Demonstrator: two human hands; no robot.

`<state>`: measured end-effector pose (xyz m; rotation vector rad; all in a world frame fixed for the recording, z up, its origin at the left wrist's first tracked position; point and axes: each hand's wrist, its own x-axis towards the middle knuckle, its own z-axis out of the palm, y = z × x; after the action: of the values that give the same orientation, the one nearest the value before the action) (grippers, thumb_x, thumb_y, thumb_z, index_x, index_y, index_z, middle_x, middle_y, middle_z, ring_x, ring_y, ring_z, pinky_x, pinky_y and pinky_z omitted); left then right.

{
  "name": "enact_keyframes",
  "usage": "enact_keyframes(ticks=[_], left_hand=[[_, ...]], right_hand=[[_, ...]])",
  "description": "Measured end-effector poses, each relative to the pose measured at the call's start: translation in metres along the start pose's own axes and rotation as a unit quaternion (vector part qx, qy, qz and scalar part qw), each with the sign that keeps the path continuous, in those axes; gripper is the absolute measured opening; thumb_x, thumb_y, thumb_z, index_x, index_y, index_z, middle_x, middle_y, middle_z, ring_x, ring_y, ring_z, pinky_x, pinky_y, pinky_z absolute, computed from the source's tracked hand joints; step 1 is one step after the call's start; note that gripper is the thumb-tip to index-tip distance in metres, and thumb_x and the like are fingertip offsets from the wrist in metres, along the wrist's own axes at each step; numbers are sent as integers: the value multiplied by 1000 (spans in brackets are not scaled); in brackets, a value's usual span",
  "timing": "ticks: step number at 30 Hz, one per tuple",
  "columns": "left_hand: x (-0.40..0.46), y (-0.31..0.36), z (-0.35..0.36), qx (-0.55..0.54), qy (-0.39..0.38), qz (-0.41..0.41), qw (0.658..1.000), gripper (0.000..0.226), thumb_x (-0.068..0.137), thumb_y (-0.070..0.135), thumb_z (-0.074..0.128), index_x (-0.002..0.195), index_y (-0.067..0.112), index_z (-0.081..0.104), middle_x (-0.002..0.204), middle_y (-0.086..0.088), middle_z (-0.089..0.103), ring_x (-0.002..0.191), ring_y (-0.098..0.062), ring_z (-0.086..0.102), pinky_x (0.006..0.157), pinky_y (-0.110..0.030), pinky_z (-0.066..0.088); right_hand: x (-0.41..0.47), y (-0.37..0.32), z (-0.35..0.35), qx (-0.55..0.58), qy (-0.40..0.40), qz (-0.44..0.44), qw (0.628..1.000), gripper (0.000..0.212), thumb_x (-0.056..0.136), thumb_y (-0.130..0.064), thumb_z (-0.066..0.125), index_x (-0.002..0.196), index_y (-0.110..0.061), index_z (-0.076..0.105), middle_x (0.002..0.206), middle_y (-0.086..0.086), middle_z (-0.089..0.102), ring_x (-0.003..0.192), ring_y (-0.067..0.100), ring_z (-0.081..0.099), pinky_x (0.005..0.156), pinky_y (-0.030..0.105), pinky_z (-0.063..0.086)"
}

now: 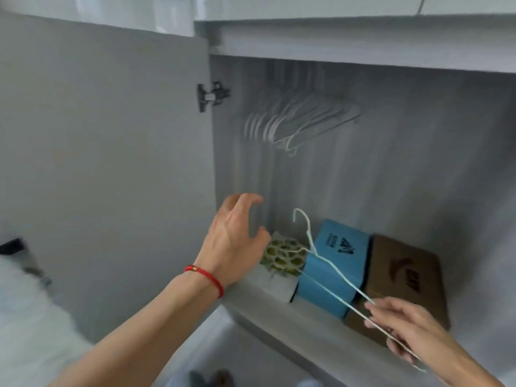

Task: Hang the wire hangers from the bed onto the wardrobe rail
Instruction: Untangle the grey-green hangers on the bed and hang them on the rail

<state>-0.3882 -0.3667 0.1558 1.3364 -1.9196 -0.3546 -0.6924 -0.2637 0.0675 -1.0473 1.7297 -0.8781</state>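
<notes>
My right hand (405, 328) grips a white wire hanger (332, 275) by its lower end, low at the right; its hook points up in front of the wardrobe floor. My left hand (237, 236), with a red string on the wrist, is raised inside the wardrobe opening, fingers spread and empty, just left of the hanger's hook. Several white wire hangers (296, 121) hang blurred in a bunch high inside the wardrobe. The rail itself is hidden behind the top panel.
The wardrobe door (106, 152) stands open at the left on a metal hinge (212, 96). On the wardrobe floor sit a white box with a yellow-green netted thing (282, 258), a blue box (335, 266) and a brown box (405, 272). White bedding (25, 317) lies at lower left.
</notes>
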Motion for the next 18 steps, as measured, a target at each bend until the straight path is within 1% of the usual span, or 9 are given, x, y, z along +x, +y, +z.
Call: enact_keyframes(ticks=[1, 2, 4, 6, 7, 10, 13, 16, 18], left_hand=[[13, 6, 7, -1, 0, 10, 1000, 51, 89, 19, 64, 137, 26, 51, 138, 2, 49, 126, -16, 49, 90, -13, 28], [26, 12, 13, -3, -3, 19, 1000, 49, 89, 18, 63, 136, 26, 50, 136, 2, 49, 124, -17, 50, 89, -15, 29], [47, 23, 24, -7, -14, 31, 999, 48, 89, 19, 63, 135, 26, 49, 137, 2, 48, 125, -18, 49, 91, -21, 33], [68, 31, 34, -9, -21, 41, 999, 51, 90, 19, 62, 137, 25, 45, 139, 1, 47, 126, -18, 48, 91, -23, 34], [78, 33, 39, -10, -17, 45, 999, 53, 90, 18, 63, 139, 24, 43, 140, 0, 47, 126, -18, 48, 91, -23, 34], [106, 39, 50, -26, -2, 51, 998, 57, 89, 17, 63, 141, 22, 40, 142, -1, 47, 126, -16, 47, 91, -22, 35], [131, 43, 59, -27, 13, 57, 998, 58, 89, 14, 63, 141, 20, 39, 141, -1, 47, 126, -15, 47, 90, -21, 34], [151, 42, 70, 29, 38, 116, 992, 57, 87, 9, 64, 139, 15, 41, 138, -4, 49, 125, -18, 48, 88, -20, 33], [159, 40, 78, 51, 31, 142, 988, 58, 86, 9, 65, 139, 14, 42, 137, -4, 49, 125, -18, 48, 90, -19, 34]], right_hand=[[7, -1, -7, -9, 44, -8, 999, 13, 93, -30, 75, 99, -19, 76, 86, 7, 80, 46, 24, 53, 44, 23, 31], [15, -3, -13, -14, 90, -14, 996, 11, 97, -31, 69, 93, -24, 77, 85, 5, 80, 47, 24, 55, 47, 25, 33], [29, -17, -15, -7, 154, -24, 988, 21, 99, -36, 61, 89, -26, 76, 89, 5, 78, 51, 23, 58, 51, 30, 37], [44, -43, -12, 18, 196, -40, 980, 23, 100, -40, 58, 92, -26, 74, 92, 11, 75, 59, 24, 60, 57, 36, 41], [52, -59, -9, 32, 215, -54, 975, 24, 100, -42, 57, 92, -25, 73, 92, 11, 74, 64, 25, 61, 61, 39, 44], [85, -106, -2, 60, 248, -103, 961, 31, 100, -46, 54, 95, -19, 69, 87, 8, 69, 73, 24, 60, 71, 43, 48], [125, -155, 1, 89, 252, -136, 954, 35, 102, -43, 52, 104, -11, 65, 82, 3, 58, 73, 21, 55, 70, 41, 46], [162, -192, 0, 76, 269, -181, 943, 31, 103, -43, 49, 101, -16, 63, 81, -2, 58, 72, 16, 59, 70, 40, 51], [182, -208, -3, 74, 289, -194, 935, 27, 103, -43, 48, 94, -21, 61, 81, -3, 61, 76, 19, 65, 76, 45, 55]])
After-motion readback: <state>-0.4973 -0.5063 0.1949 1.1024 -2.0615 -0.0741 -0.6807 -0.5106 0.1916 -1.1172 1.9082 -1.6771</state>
